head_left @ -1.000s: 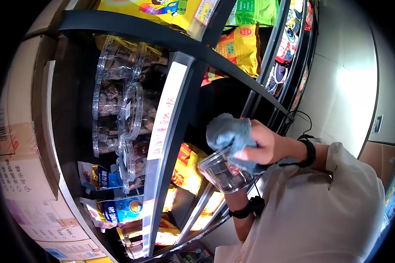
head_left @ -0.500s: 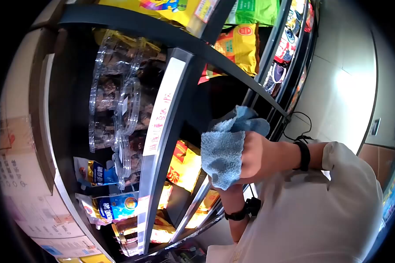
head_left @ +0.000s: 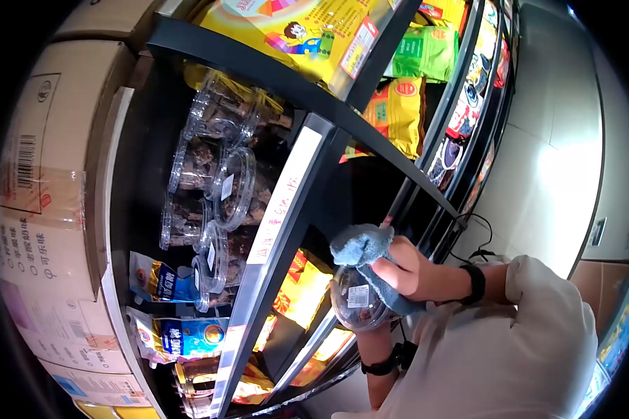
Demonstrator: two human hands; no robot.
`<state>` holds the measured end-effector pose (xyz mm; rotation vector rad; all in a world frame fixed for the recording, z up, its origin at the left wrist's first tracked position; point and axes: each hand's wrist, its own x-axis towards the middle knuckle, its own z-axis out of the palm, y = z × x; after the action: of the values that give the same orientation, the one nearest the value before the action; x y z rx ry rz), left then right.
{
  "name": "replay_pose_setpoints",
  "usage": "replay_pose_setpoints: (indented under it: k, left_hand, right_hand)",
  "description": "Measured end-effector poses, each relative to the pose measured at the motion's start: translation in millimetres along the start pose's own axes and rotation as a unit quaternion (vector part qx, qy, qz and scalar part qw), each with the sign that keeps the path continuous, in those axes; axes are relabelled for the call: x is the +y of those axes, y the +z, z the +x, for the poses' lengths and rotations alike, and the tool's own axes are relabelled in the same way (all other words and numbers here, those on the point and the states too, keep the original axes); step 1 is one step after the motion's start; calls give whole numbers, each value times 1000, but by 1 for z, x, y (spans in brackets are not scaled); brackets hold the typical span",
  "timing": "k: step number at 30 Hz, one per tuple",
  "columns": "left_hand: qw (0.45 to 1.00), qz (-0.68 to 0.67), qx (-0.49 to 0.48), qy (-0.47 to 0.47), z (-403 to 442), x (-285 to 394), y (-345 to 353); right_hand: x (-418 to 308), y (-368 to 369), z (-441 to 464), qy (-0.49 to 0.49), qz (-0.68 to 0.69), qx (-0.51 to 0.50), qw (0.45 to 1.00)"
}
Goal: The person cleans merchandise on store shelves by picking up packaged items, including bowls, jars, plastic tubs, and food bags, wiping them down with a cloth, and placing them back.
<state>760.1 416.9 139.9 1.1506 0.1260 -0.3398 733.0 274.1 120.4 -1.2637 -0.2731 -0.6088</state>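
Observation:
My right hand (head_left: 400, 271) is closed round a grey-blue cloth (head_left: 362, 246), which lies against the upper edge of a round clear tub (head_left: 342, 297). The tub's face with a white label (head_left: 358, 297) is turned toward me, and dark contents show through it. My left hand (head_left: 374, 337) holds the tub from below and behind; its fingers are mostly hidden. Similar clear tubs (head_left: 234, 187) of dark brown pieces are stacked on the black shelf to the left, behind a price strip (head_left: 286, 188) with red handwriting.
Cardboard boxes (head_left: 56, 174) stand at the far left. Blue candy bags (head_left: 189, 336) lie below the stacked tubs. Yellow and green packets (head_left: 423, 52) fill shelves at the top. A black cable (head_left: 486, 234) hangs near my right wrist, beside the pale floor (head_left: 548, 133).
The cloth has shifted from covering the tub to its upper edge, and the tub's labelled face now shows. Both hands appear slightly lower in view, while the shelves have shifted rightward.

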Motion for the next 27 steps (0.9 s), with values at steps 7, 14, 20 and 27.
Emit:
replay_pose_setpoints:
  k: [7, 14, 20, 27]
  left_hand:
    - [984, -32, -110, -139, -32, 31, -29]
    - [966, 70, -148, -202, -43, 53, -83]
    - [511, 571, 125, 631, -47, 143, -69]
    - [943, 61, -112, 309, -30, 262, -17]
  right_hand:
    - [-13, -7, -8, 77, 119, -28, 989]
    - [-6, -14, 0, 95, 140, 31, 985]
    - [-4, -32, 13, 155, 166, 164, 960]
    - [12, -25, 1, 253, 169, 208, 930]
